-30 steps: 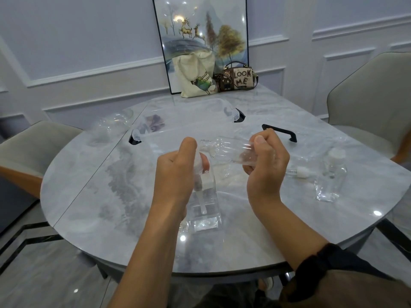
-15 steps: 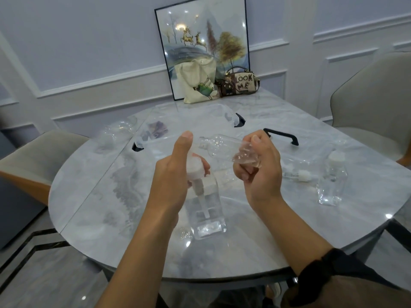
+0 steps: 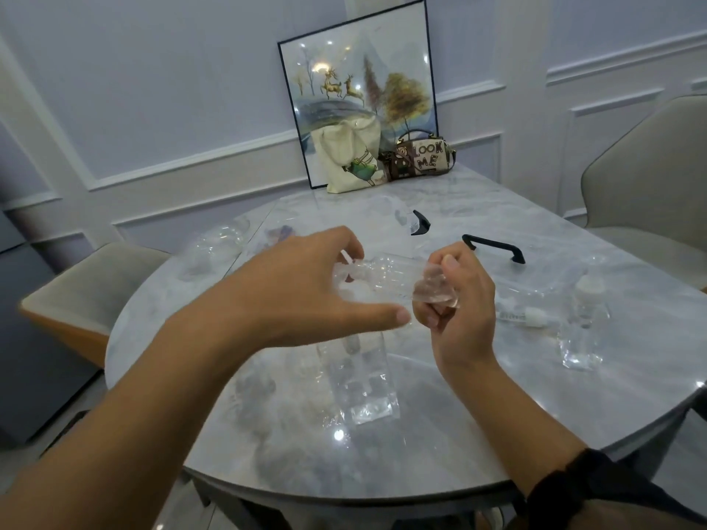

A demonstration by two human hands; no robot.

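Above the square clear bottle, which stands upright on the marble table, the right hand is clamped round the base end of a small clear bottle, held level in the air with its neck pointing left. The left hand is spread over that neck, thumb stuck out straight (it is blurred, so I cannot tell whether its fingertips pinch anything). The hands are close together but apart. Right of the square bottle stands a white-capped bottle, with a loose pump lying between them. Beyond the square bottle lies a black handle.
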